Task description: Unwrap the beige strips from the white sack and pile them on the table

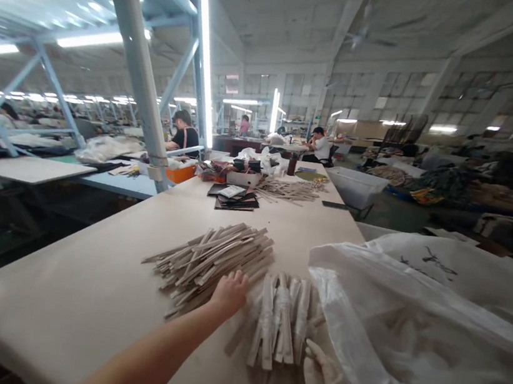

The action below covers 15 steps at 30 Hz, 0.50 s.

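My left hand (230,290) reaches over the right side of a loose pile of flat beige strips (215,253), which look like fabric. Its fingers are curled down around strips beside the pile, and those strips are blurred. Just to the right lie several bundles of similar strips (284,321), bound around the middle with clear plastic wrap. A crumpled cream piece of cloth (321,380) rests beside the bundles. My right hand is out of sight.
A big white plastic bag (415,313) fills the right side of the long table (98,278). Farther back are dark flat pieces (235,197), more strips (289,190), a brown bottle (293,163) and a white bin (356,186). A metal post (137,56) rises at left; people sit beyond.
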Each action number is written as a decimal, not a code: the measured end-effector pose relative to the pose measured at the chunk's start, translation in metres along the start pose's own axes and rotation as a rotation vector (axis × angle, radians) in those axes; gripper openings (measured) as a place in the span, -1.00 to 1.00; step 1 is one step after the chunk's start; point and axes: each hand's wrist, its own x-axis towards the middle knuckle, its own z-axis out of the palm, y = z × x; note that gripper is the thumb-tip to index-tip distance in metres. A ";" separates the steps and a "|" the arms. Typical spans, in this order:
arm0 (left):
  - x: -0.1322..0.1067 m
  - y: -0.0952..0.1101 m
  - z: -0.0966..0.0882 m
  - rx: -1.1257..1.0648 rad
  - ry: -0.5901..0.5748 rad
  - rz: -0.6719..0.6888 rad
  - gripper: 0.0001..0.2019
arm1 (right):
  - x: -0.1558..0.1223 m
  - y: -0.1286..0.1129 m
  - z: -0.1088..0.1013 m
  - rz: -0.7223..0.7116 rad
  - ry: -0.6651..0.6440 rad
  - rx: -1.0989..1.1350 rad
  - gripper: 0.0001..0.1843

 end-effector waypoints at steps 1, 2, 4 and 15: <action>0.006 0.000 0.003 0.024 0.003 -0.011 -0.53 | 0.003 -0.001 0.004 -0.029 0.000 -0.019 -0.57; 0.012 0.000 0.006 0.044 0.004 -0.029 -0.57 | 0.005 -0.002 0.010 -0.055 0.001 -0.045 -0.59; 0.023 0.000 0.011 0.071 0.002 -0.076 -0.63 | 0.005 -0.002 0.020 -0.116 0.004 -0.124 -0.63; -0.001 -0.007 -0.037 -0.008 0.072 -0.147 -0.82 | -0.035 -0.006 0.012 -0.112 0.034 -0.200 -0.67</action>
